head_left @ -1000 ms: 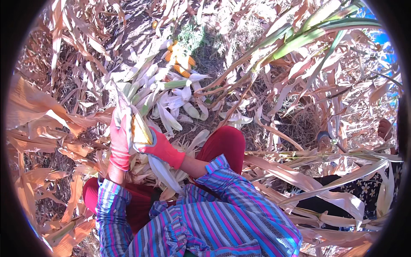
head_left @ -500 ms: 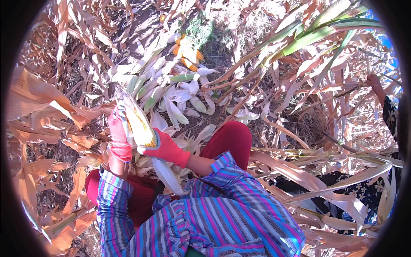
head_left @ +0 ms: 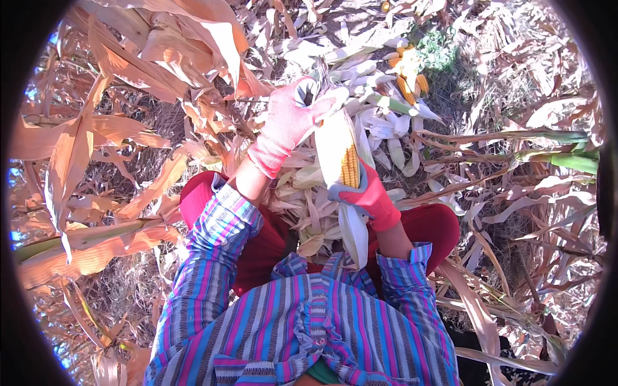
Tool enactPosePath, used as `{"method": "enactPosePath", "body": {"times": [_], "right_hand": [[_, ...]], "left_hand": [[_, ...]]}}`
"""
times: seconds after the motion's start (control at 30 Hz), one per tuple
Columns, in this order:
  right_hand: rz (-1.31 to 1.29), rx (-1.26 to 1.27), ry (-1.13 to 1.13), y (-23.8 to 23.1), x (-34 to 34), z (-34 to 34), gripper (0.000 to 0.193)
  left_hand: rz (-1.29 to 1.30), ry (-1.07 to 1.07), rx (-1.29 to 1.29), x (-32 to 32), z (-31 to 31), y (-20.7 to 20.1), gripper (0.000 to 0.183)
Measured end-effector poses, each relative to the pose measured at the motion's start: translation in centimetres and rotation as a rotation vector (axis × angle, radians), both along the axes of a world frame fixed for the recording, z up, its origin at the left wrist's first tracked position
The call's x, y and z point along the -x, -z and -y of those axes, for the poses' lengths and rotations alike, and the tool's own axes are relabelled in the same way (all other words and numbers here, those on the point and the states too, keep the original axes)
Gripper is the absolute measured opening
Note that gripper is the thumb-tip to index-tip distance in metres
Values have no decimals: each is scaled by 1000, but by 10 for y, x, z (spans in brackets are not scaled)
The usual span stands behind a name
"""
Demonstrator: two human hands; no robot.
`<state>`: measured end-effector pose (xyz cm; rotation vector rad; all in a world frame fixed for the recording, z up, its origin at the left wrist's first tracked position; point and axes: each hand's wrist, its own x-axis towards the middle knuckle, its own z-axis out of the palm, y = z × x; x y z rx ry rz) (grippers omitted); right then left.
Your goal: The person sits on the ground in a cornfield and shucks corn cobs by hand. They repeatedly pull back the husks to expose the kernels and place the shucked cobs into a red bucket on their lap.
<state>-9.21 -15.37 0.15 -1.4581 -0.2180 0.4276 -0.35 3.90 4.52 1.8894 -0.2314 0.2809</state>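
A partly husked ear of corn (head_left: 349,168) is held upright in front of my knees, its yellow kernels showing on one side. My right hand (head_left: 372,201), in a red glove with a grey palm, wraps round the ear's lower end. Pale husk (head_left: 329,151) still covers the ear's left side, and a peeled husk leaf (head_left: 353,235) hangs below the right hand. At the ear's tip is my left hand (head_left: 291,119), gloved alike, its fingers curled and its thumb against the husk there. Dark silk sticks up beside it.
Loose husks (head_left: 315,206) lie heaped between my knees and beyond. Several bare yellow ears (head_left: 407,74) lie on the ground farther off, next to a green weed (head_left: 436,50). Dry corn leaves (head_left: 103,251) stand close on the left; a stalk (head_left: 553,157) reaches in from the right.
My left hand has moved from the ear's side up to its tip. The right hand keeps its hold at the lower end. The whole view has swung left.
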Motion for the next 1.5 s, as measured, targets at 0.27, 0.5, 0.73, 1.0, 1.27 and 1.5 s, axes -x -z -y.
{"method": "enactPosePath", "body": {"times": [0.27, 0.5, 0.73, 1.0, 1.27, 1.5], "right_hand": [[121, 240, -141, -16, -8, 26, 65], [9, -104, 59, 4, -20, 17, 75], [13, -195, 372, 37, -1, -25, 50], [-9, -181, 283, 21, -11, -16, 45], [-141, -235, 456, 6, -55, 7, 44], [-137, -314, 732, -19, -111, 107, 44]], "left_hand": [[-374, 268, 62, 8, -8, -17, 45], [-604, 248, 762, 22, 2, -14, 36], [-663, 134, 1183, 17, 13, -24, 29], [-603, 179, 1149, 10, 9, -6, 29], [-314, 365, 202, 17, 22, 33, 41], [-681, 191, 1005, 22, 11, 3, 28]]}}
